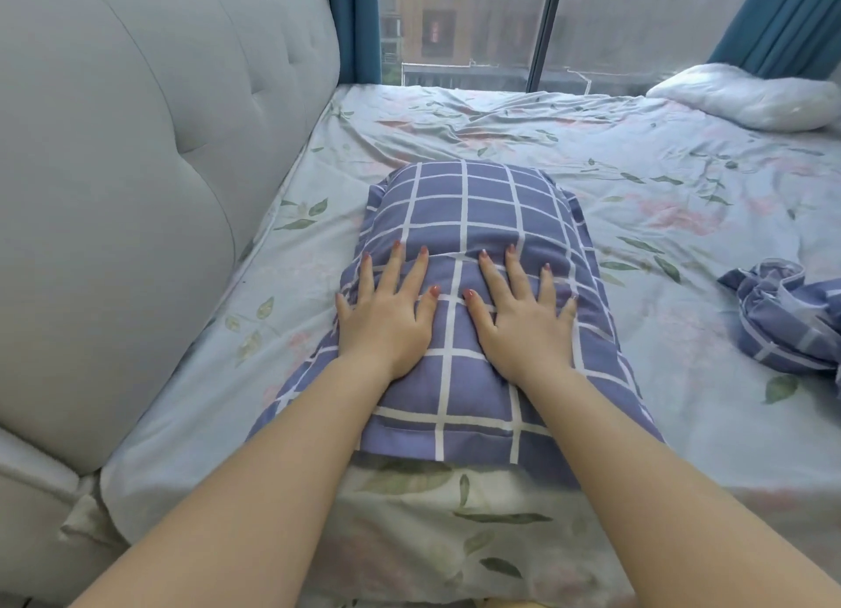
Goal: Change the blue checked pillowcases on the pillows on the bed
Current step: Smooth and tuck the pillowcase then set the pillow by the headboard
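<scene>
The blue checked pillow (pixel 464 225) lies lengthwise on the bed (pixel 500 120), its near end at the mattress edge right in front of me. My left hand (pixel 387 320) and right hand (pixel 523 325) lie flat on top of it, side by side, fingers (pixel 392 268) straight and spread, pinching nothing. I judge I'm pressing down to smooth the cover and settle the filling. To my right a loose checked pillowcase (pixel 787 316) lies crumpled on the floral sheet. A bare white pillow (pixel 746 97) sits at the far corner, by the window.

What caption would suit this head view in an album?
Left hand and right hand press flat on the blue checked pillow; a crumpled pillowcase lies nearby.
</scene>
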`<state>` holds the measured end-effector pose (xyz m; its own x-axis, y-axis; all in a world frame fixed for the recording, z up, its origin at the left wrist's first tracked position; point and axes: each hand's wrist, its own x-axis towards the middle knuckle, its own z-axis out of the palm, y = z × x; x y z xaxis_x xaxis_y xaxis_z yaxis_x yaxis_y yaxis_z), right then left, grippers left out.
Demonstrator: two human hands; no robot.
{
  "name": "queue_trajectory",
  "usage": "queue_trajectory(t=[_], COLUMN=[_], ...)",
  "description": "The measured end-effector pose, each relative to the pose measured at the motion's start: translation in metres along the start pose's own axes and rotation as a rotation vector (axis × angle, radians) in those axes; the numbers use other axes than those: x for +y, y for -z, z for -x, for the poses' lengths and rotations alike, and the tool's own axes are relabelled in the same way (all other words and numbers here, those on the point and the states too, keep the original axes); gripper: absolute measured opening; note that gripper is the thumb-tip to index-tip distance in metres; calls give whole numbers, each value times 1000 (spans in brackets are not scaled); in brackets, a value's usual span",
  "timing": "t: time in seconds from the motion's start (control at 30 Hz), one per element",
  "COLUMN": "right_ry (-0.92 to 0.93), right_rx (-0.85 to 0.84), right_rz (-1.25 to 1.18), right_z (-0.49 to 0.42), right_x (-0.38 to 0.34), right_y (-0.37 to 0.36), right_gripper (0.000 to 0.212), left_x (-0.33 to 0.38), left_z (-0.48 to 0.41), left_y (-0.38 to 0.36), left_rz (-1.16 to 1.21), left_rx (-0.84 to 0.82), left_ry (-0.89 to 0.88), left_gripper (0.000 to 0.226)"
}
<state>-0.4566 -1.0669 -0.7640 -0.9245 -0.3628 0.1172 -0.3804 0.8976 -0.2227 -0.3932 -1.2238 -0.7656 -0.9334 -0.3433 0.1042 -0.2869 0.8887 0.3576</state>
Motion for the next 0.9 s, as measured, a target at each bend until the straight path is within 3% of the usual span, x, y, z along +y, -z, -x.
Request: queue_trajectory(t=[0.17,0.4,0.9], right_ry=[-99,-95,3], right_rx=[-111,-90,-149], right_rz=[-79,-7,35], right_z=[-40,-76,12], right_x=[10,11,16], right_y=[-30,-49,-30], right_gripper=[59,62,63], left_x=[14,15,15], left_z=[-55,-94,6], left_y=[-19,-42,-37], left_rz=[-13,-127,-183], left_rx=[-163,-160,-122], left_ry=[121,176,58], left_gripper=[59,63,62])
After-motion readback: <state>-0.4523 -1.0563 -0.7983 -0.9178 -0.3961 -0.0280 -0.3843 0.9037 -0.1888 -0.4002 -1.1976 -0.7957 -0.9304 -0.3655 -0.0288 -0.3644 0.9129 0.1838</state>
